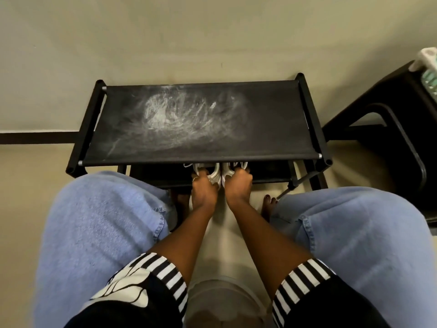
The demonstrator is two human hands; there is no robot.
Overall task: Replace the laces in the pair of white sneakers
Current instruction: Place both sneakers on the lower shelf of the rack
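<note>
The left hand [203,189] and right hand [239,185] each curl fingers round one of the sneakers [216,174] under the top of the rack [272,129], where a steep pull may catch them on its near bar.

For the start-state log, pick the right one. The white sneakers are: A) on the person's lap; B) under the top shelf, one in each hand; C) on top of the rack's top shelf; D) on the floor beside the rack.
B: the left hand grips the left sneaker and the right hand the right sneaker, both just under the top shelf.
</note>
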